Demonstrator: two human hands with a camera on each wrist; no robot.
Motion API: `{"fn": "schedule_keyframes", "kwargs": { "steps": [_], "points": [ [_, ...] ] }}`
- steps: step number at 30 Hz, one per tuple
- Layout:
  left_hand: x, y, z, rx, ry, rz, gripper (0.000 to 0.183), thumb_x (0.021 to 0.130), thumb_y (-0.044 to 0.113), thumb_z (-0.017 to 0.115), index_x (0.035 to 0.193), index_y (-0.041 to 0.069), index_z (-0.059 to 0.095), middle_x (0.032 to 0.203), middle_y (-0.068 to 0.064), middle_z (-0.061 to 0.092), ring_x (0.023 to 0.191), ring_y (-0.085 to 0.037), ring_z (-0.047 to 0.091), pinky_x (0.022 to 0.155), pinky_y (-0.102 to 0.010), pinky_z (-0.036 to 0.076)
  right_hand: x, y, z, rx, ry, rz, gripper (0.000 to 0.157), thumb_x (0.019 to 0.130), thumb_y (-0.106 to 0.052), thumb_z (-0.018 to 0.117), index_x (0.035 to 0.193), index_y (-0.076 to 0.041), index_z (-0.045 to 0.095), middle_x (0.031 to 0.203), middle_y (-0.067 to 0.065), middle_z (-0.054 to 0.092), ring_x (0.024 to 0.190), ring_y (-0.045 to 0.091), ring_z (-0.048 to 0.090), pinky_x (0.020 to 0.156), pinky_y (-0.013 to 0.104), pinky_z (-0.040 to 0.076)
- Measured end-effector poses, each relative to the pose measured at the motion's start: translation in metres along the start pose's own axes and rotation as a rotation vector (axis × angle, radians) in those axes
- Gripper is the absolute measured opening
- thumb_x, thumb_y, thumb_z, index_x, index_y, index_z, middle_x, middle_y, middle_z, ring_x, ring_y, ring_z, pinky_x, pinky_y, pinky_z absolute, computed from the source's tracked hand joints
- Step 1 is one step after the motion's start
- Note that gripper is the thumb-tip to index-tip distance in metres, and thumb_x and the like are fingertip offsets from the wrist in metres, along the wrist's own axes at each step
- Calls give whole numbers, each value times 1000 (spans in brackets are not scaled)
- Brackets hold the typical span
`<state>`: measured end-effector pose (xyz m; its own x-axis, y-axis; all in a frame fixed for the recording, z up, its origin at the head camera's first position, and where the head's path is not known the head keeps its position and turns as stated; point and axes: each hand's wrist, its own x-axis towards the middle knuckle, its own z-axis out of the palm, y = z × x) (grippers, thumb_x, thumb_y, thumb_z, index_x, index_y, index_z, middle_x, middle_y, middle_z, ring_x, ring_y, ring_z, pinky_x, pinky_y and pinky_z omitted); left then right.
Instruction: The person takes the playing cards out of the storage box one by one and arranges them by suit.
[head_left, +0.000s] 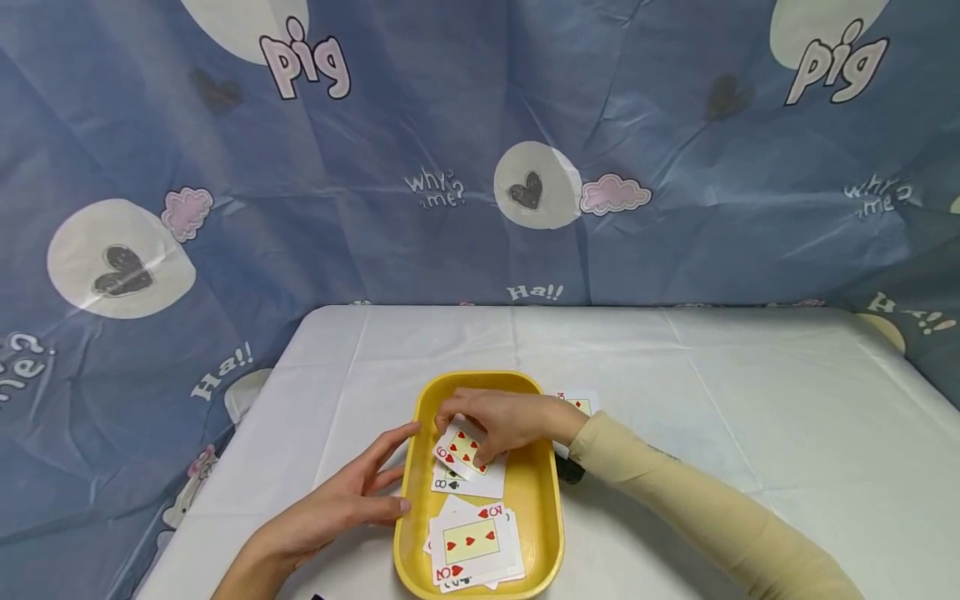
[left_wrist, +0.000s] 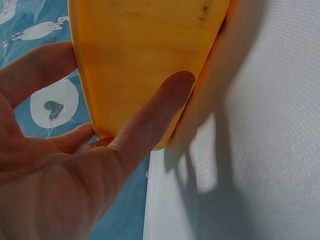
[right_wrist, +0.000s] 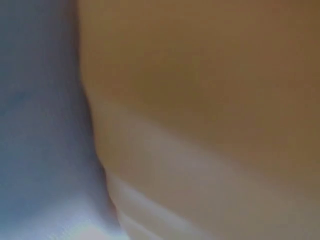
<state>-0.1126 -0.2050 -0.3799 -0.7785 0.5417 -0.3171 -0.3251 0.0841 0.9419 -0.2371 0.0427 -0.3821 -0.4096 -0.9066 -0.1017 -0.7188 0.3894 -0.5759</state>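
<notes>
A yellow plastic tray (head_left: 552, 533) holds playing cards in two groups. My right hand (head_left: 504, 417) reaches into its far part and pinches a heart playing card (head_left: 465, 450) between thumb and fingers. Beneath that lies an eight of spades (head_left: 487, 483). Nearer me, a three of hearts (head_left: 471, 542) tops a loose pile. My left hand (head_left: 341, 504) rests against the tray's left side with fingers spread; in the left wrist view its straight thumb (left_wrist: 165, 105) touches the tray's outer wall (left_wrist: 145, 50). A blurred sleeve fills most of the right wrist view, hiding that hand.
A three of diamonds (head_left: 581, 402) lies on the white-covered table (head_left: 750, 400) right of the tray, partly behind my right wrist. A small black object (head_left: 570, 469) sits under that forearm. A blue printed cloth (head_left: 450, 100) hangs behind the table.
</notes>
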Motion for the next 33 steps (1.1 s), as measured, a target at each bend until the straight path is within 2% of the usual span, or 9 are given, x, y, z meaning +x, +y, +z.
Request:
{"fn": "schedule_keyframes", "kwargs": {
  "steps": [6, 12, 16, 25, 28, 33],
  "points": [
    [1, -1, 1, 4, -9, 9, 82, 94, 8, 64, 157, 28, 17, 161, -20, 12, 134, -34, 42, 91, -46, 51, -3, 3, -2, 75, 53, -13, 39, 85, -2, 75, 113, -23, 57, 101, -6, 57, 77, 12, 50, 70, 21, 43],
    [2, -4, 1, 5, -15, 17, 80, 94, 8, 64, 157, 29, 18, 162, -19, 10, 135, -34, 42, 91, -45, 51, -6, 7, -5, 213, 142, -95, 35, 88, -2, 72, 114, -19, 57, 107, -8, 59, 88, 10, 55, 79, 25, 50],
    [2, -5, 1, 12, -13, 19, 81, 94, 8, 64, 157, 30, 18, 162, -19, 8, 135, -35, 41, 90, -45, 51, -7, 7, -6, 306, 174, -107, 36, 88, -1, 71, 117, -20, 58, 114, -9, 60, 94, 11, 57, 84, 29, 51],
    [3, -5, 2, 11, -25, 9, 81, 95, 8, 63, 158, 28, 15, 162, -20, 8, 135, -35, 41, 90, -46, 51, -17, 3, -11, 461, 265, -66, 39, 90, -2, 70, 121, -21, 60, 122, -5, 60, 90, 18, 65, 76, 35, 56],
    [4, -4, 1, 12, -12, 4, 82, 94, 9, 64, 158, 28, 15, 162, -20, 8, 135, -35, 41, 91, -46, 51, -25, 0, -13, 532, 313, -47, 38, 91, -3, 70, 123, -21, 60, 120, 0, 60, 94, 21, 66, 70, 39, 58],
    [1, -2, 0, 21, 3, 1, 84, 94, 10, 66, 158, 27, 15, 162, -20, 10, 133, -34, 44, 90, -46, 51, -41, -6, -16, 588, 425, 9, 40, 90, -4, 71, 126, -19, 60, 118, 4, 60, 90, 24, 66, 63, 44, 58]
  ]
}}
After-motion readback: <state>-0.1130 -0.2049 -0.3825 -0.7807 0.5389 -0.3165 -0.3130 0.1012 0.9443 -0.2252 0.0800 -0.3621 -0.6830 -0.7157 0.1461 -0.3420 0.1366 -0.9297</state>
